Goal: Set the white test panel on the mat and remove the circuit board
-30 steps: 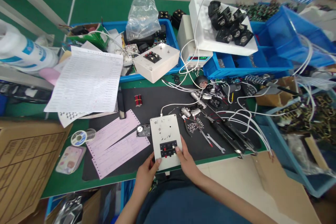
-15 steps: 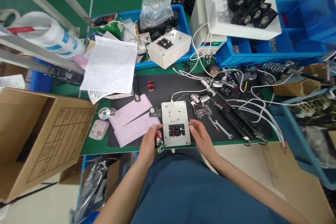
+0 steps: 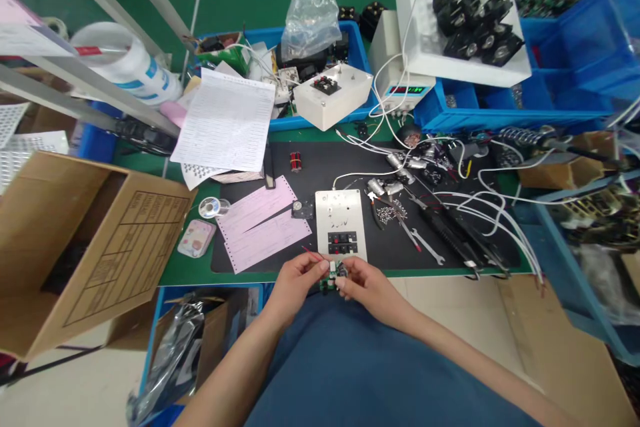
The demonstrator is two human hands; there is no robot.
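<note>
At bench's near edge, just below white test plate (image 3: 341,230): small green circuit board (image 3: 332,275) pinched between left hand (image 3: 299,282) and right hand (image 3: 363,285), fingertips clenched on its sides.

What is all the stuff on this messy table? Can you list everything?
small circuit board: one, green, held at the table's near edge by both hands
test plate: one, white with black terminals, on the black mat just beyond the hands
black mat: one, middle of the table
slips: two, pink, left on the mat
printed sheet: one, white, back left
solder reel: one, silvery, left of the mat
white box: one, on the blue tray
cardboard box: one, brown, open, far left
wrench: one, silver, right on the mat
white cables: several, right
left hand: one, fingers pinching the board
right hand: one, fingers pinching the board
</note>
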